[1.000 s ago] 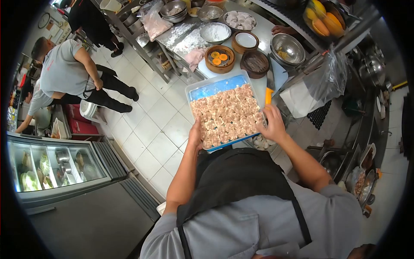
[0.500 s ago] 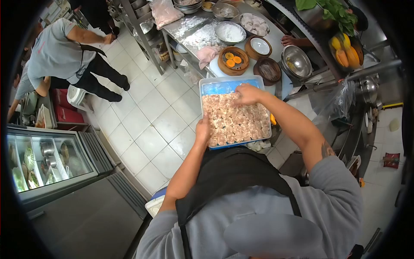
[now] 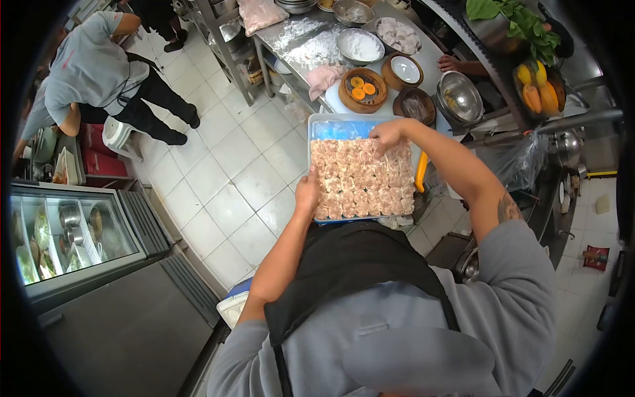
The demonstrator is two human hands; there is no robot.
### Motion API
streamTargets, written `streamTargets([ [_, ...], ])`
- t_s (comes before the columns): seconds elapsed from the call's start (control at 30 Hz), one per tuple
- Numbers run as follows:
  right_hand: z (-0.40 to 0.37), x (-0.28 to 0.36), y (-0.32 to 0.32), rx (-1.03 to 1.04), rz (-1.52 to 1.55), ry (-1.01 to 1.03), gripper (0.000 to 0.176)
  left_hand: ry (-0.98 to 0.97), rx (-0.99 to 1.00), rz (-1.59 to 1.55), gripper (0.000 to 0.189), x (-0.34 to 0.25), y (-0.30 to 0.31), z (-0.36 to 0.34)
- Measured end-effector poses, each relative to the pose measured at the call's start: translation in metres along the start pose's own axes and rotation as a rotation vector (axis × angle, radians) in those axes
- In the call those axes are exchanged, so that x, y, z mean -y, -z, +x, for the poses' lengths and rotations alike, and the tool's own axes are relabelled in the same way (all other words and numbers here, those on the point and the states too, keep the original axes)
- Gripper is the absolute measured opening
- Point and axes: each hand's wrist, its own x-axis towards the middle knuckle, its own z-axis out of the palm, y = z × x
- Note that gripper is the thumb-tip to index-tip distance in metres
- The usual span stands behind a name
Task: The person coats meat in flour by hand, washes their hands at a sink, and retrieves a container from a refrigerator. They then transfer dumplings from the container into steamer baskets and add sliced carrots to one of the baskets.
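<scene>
My left hand (image 3: 307, 192) grips the near left edge of a clear plastic tray (image 3: 324, 126) with a blue liner, held in front of my chest. Several pale pink dumplings (image 3: 360, 188) fill most of it in tight rows; the far strip is bare blue. My right hand (image 3: 389, 134) reaches over the far end of the rows, with fingers pinched on a dumpling there. Just beyond the tray stand a bamboo steamer basket (image 3: 360, 90) with orange slices inside and a darker one (image 3: 415, 104) beside it.
The steel worktable (image 3: 301, 36) carries a flour bowl (image 3: 360, 46), a bowl of white dough pieces (image 3: 399, 34) and a steel bowl (image 3: 461, 97). Another person's hand (image 3: 452, 63) rests at its far side. A person in grey bends at left (image 3: 92, 66). A glass-topped chiller (image 3: 66, 231) stands left.
My right hand left the tray's right edge and reached across to the far rows of dumplings. The tray swung slightly toward the worktable while my left hand kept its grip.
</scene>
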Motion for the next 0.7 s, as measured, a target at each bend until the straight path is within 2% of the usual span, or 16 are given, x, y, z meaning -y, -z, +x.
streamTargets([
  [0.07, -0.004, -0.001, 0.007, 0.07, -0.005, 0.018, 0.068, -0.016, 0.002, -0.001, 0.078, 0.0, -0.001, -0.003],
  [0.17, -0.008, -0.003, 0.001, 0.001, -0.016, 0.055, 0.065, -0.014, 0.026, -0.017, 0.077, -0.007, -0.001, -0.007],
  [0.27, -0.007, -0.005, -0.005, -0.041, 0.025, 0.094, 0.067, -0.031, 0.027, -0.031, 0.076, 0.005, -0.001, -0.001],
  [0.47, 0.003, -0.019, -0.016, -0.199, -0.108, 0.164, 0.068, -0.061, -0.004, -0.012, 0.075, 0.024, 0.002, 0.018],
  [0.7, -0.006, -0.015, -0.017, -0.201, -0.079, 0.165, 0.074, 0.024, 0.034, -0.034, 0.076, -0.003, -0.001, -0.007],
])
